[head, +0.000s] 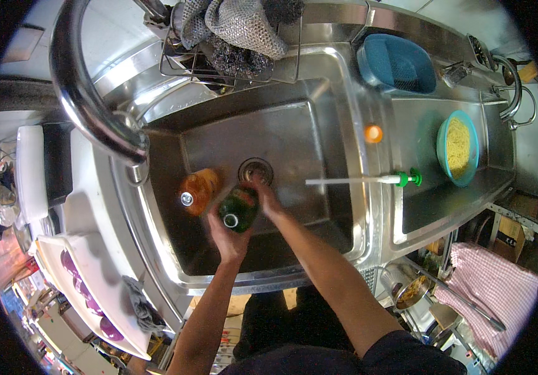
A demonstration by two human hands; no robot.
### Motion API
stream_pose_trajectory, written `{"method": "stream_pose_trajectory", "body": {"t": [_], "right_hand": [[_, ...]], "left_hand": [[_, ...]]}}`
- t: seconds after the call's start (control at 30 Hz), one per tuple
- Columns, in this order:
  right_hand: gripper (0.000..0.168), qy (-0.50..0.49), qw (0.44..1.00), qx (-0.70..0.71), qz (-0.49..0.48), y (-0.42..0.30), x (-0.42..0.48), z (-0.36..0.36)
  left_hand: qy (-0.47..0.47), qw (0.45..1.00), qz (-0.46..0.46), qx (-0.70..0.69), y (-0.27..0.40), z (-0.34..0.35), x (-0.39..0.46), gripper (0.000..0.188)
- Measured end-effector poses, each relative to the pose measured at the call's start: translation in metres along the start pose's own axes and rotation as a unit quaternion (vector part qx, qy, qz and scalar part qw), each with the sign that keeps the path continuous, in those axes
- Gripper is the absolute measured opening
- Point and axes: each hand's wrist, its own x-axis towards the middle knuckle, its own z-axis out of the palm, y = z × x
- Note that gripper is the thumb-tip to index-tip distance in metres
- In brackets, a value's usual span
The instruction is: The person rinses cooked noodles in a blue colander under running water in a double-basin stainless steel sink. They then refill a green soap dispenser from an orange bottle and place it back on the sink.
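Note:
Low in the large steel sink basin (297,145), my left hand (231,239) is closed around a green bottle (238,208) with an open white-rimmed mouth. My right hand (262,190) touches the far part of the same bottle, near the drain (255,172); its fingers are blurred. Just left of the bottle, an orange bottle (197,192) stands in the basin, its mouth facing the camera. A dispenser pump with a green head (402,179) and a long pale tube lies across the divider between basins. An orange cap (373,133) rests on that divider.
A curved steel faucet (74,108) arches over the upper left. Behind the basin, a wire rack (231,77) holds scrubbers and mesh cloth. The right basin contains a turquoise bowl (443,140) of noodles; a blue tub (374,79) sits behind. A white tray (69,286) is at left.

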Motion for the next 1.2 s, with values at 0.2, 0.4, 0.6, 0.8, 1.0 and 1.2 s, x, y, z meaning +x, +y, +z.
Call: {"method": "stream_pose_trajectory", "body": {"t": [0.2,0.4,0.6,0.8,1.0,1.2], "right_hand": [[0.067,-0.123,0.991,0.053,0.015,-0.091,-0.078,0.046],[0.064,-0.139,0.981,0.134,0.005,-0.103,-0.112,0.056],[0.060,-0.158,0.914,0.370,0.058,-0.141,-0.138,0.062],[0.059,-0.172,0.842,0.507,0.061,-0.152,-0.165,0.059],[0.057,-0.110,0.875,0.472,0.017,-0.146,-0.168,0.036],[0.055,-0.067,0.880,0.469,-0.001,-0.115,-0.133,0.029]], "left_hand": [[0.029,0.999,-0.006,-0.013,-0.006,-0.004,-0.009,0.086],[0.068,0.997,-0.007,-0.026,-0.005,-0.008,-0.020,0.080],[0.043,0.999,0.018,-0.009,0.007,-0.024,-0.024,0.078],[0.038,0.997,0.016,-0.071,0.008,-0.031,-0.013,0.077],[-0.034,0.968,-0.015,-0.247,0.006,-0.069,-0.032,0.076],[-0.071,0.975,-0.005,-0.212,0.028,-0.124,-0.059,0.083]]}}
